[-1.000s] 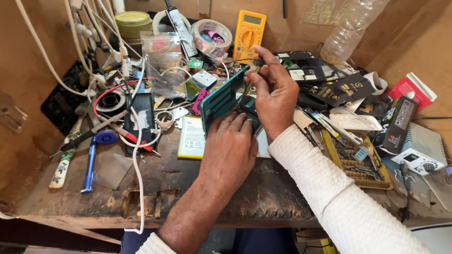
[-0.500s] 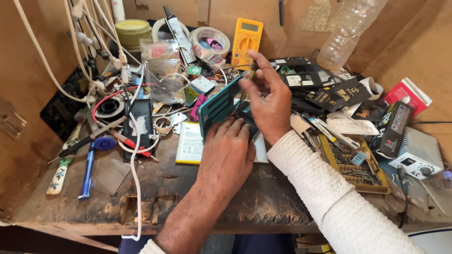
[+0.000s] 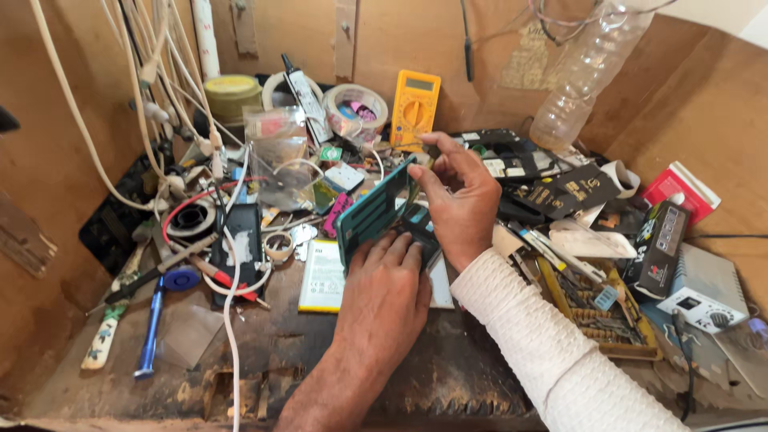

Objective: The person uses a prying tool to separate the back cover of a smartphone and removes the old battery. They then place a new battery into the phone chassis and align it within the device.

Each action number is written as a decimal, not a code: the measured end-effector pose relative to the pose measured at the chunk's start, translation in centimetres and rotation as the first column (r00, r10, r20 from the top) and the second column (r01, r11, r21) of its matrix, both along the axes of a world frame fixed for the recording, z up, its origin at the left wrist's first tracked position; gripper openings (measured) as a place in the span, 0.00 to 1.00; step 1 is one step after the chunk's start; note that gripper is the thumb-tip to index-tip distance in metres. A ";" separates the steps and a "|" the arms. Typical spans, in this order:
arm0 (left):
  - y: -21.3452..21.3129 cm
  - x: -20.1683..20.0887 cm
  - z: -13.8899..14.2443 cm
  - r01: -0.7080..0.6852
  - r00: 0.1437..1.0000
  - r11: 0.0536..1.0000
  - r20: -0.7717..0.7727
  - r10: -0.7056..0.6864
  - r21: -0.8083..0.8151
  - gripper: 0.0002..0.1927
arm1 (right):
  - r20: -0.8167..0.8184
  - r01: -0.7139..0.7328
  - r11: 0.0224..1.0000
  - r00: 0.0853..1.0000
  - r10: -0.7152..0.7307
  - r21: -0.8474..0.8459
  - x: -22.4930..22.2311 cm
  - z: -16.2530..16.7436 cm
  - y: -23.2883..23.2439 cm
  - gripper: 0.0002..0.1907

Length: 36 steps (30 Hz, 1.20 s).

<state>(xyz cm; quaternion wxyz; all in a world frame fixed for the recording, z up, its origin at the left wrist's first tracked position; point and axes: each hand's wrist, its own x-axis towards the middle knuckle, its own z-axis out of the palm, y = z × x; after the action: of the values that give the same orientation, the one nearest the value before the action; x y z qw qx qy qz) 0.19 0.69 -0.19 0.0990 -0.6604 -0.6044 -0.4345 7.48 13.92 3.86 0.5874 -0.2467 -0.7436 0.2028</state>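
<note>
A teal phone back cover [image 3: 370, 214] stands tilted up on its edge at the middle of the bench. My right hand [image 3: 462, 202], in a white sleeve, grips its upper right edge with thumb and fingers. My left hand [image 3: 386, 294] lies palm down just in front, its fingertips pressing on the dark phone body [image 3: 422, 232] beneath the cover. Most of the phone body is hidden by the two hands.
A yellow multimeter [image 3: 414, 104], tape rolls [image 3: 357, 108] and a plastic bottle [image 3: 586, 64] stand at the back. A flat white battery [image 3: 323, 277], black phone [image 3: 240, 246] and blue-handled tool [image 3: 152, 328] lie left. A bit-set case [image 3: 602, 314], grey device [image 3: 704, 293] and red box [image 3: 680, 189] crowd the right.
Both hands stay on the phone and the teal cover stays tilted up. My right fingers have curled closer onto the cover's edge. The view has shifted slightly.
</note>
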 end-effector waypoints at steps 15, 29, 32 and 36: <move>0.1 0.0 -0.1 0.023 1.000 0.998 0.019 -0.022 -0.064 0.21 | -0.070 -0.255 0.946 0.967 0.246 -0.198 0.7 -0.1 0.4 0.26; 0.5 0.1 -0.6 0.029 0.999 0.996 0.022 -0.027 -0.088 0.20 | 0.060 -0.077 0.985 0.994 0.087 -0.156 0.6 0.4 -0.1 0.27; 0.5 0.1 -0.7 0.041 0.999 0.994 0.026 -0.039 -0.097 0.20 | 0.017 -0.127 0.979 0.991 0.132 -0.156 0.4 0.4 -0.1 0.26; 0.7 0.1 -0.9 0.035 0.999 0.994 0.007 -0.035 -0.102 0.22 | 0.067 -0.192 0.973 0.977 0.201 -0.125 0.6 0.3 -0.2 0.29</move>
<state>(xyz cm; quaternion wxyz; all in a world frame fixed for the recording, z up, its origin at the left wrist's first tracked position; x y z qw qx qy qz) 0.28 1.37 -1.12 0.0560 -0.6739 -0.6144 -0.4066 8.08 13.70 4.20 0.5191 -0.2140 -0.7737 0.2935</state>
